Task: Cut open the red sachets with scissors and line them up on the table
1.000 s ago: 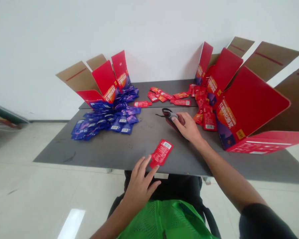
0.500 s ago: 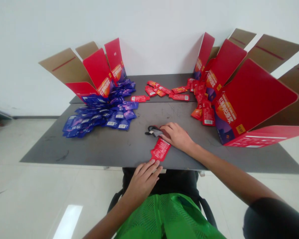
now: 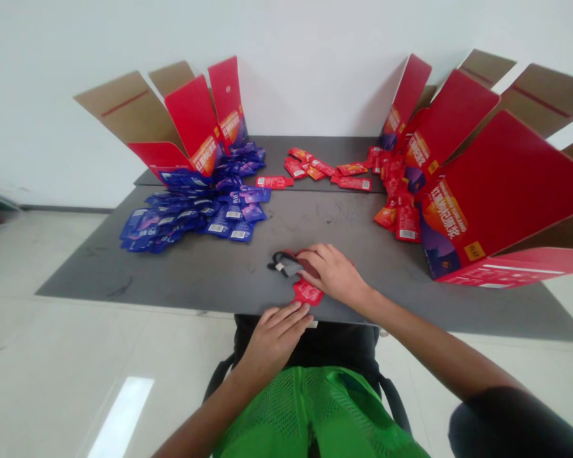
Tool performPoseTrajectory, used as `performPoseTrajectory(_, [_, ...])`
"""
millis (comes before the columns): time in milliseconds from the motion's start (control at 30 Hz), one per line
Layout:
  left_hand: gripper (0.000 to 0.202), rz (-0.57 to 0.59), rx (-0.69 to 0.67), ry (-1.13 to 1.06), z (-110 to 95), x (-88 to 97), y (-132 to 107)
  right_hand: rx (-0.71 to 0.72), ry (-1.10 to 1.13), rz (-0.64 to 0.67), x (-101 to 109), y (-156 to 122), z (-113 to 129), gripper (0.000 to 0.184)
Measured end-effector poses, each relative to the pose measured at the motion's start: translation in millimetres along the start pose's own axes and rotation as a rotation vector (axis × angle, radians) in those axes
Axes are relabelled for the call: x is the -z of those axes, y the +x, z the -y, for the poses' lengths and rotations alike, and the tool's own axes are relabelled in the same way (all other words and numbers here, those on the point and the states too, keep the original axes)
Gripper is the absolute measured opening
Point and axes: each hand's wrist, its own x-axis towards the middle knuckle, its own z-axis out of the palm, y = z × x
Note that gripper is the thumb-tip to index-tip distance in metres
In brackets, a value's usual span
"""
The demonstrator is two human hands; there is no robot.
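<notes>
A red sachet [image 3: 308, 292] with white print lies flat near the table's front edge. The fingers of my left hand [image 3: 279, 331] are stretched out, with the tips resting on the sachet's near end. Over its far part, my right hand [image 3: 333, 273] is closed around a soft-looking grey and brownish-red item [image 3: 291, 266] with a black loop at its left end. My palm and fingers hide much of this item, so its kind is unclear. The upper part of the sachet is covered by it and by my right hand.
Blue-purple sachets [image 3: 191, 210] are heaped at the left before an open red carton [image 3: 155, 152]. More red sachets [image 3: 315, 166] lie along the back. At the right, others [image 3: 395, 184] are piled against large open red cartons [image 3: 487, 203]. All stand on a grey table [image 3: 210, 277].
My right hand and the grey and brownish-red item have moved slightly toward me and left, covering more of the red sachet. My left hand stays at its near end. The view has shifted slightly.
</notes>
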Motion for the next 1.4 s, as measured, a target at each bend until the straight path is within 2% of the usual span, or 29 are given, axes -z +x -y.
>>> performPoseTrajectory(100, [0.027, -0.028, 0.015, -0.046, 0.3, -1.1, 1.3, -0.129, -0.088, -0.052, 14.7, 11.4, -32.7, 0.032])
performPoseTrajectory(167, [0.027, -0.029, 0.028, -0.069, 0.7, -1.4, 2.0, -0.144, -0.084, -0.109, 24.4, 14.2, -32.4, 0.032])
performPoseTrajectory(267, [0.027, -0.017, 0.037, -0.092, 1.7, -1.2, 2.2, -0.069, 0.012, -0.165, 24.7, 8.7, 1.6, 0.034])
performPoseTrajectory(367, [0.027, -0.001, 0.035, -0.104, 2.6, -0.3, 1.8, 0.050, 0.054, -0.050, 8.8, -1.3, 36.7, 0.031])
performPoseTrajectory(433, [0.027, 0.015, 0.036, -0.102, 2.9, 0.5, 1.2, 0.056, 0.040, 0.011, -1.5, -4.6, 39.4, 0.030])
performPoseTrajectory(533, [0.029, 0.056, 0.041, -0.093, 3.5, 1.2, 0.1, -0.044, -0.014, 0.007, -3.3, -0.3, 9.8, 0.034])
performPoseTrajectory(633, [0.031, 0.076, 0.040, -0.092, 4.7, 1.3, -0.5, -0.115, -0.097, -0.032, 12.2, 10.3, -25.8, 0.035])
performPoseTrajectory(700, [0.031, 0.074, 0.041, -0.096, 5.2, 1.3, -0.2, -0.126, -0.109, -0.089, 24.2, 15.5, -30.2, 0.035])
performPoseTrajectory(800, [0.030, 0.064, 0.041, -0.103, 5.0, 1.6, 1.3, -0.071, -0.026, -0.148, 29.0, 15.0, -0.4, 0.036])
performPoseTrajectory(900, [0.029, 0.054, 0.048, -0.100, 4.2, 2.0, 2.1, 0.037, 0.028, -0.007, 14.7, 5.3, 38.4, 0.034])
performPoseTrajectory(967, [0.029, 0.066, 0.056, -0.097, 3.9, 2.0, 1.6, 0.053, 0.033, 0.060, 2.9, -0.5, 45.1, 0.030])
performPoseTrajectory(1033, [0.031, 0.088, 0.060, -0.098, 3.7, 1.8, 0.4, 0.019, 0.026, 0.062, -3.5, -1.0, 30.9, 0.031])
performPoseTrajectory(1100, [0.032, 0.092, 0.060, -0.104, 3.4, 1.5, -0.5, -0.041, -0.008, 0.032, -1.3, 4.1, 3.9, 0.033])
performPoseTrajectory(1167, [0.032, 0.071, 0.062, -0.112, 3.0, 1.1, -0.8, -0.094, -0.068, -0.007, 8.5, 11.7, -20.7, 0.032])
performPoseTrajectory(1233, [0.031, 0.049, 0.066, -0.116, 2.6, 0.8, -0.4, -0.140, -0.105, -0.069, 20.7, 17.6, -28.8, 0.031])
performPoseTrajectory(1333, [0.030, 0.036, 0.071, -0.120, 2.0, 0.9, 0.8, -0.127, -0.039, -0.148, 28.6, 18.0, -2.7, 0.033])
performPoseTrajectory(1400, [0.029, 0.037, 0.081, -0.126, 1.6, 1.3, 1.3, -0.029, 0.043, -0.083, 21.8, 13.1, 26.4, 0.034])
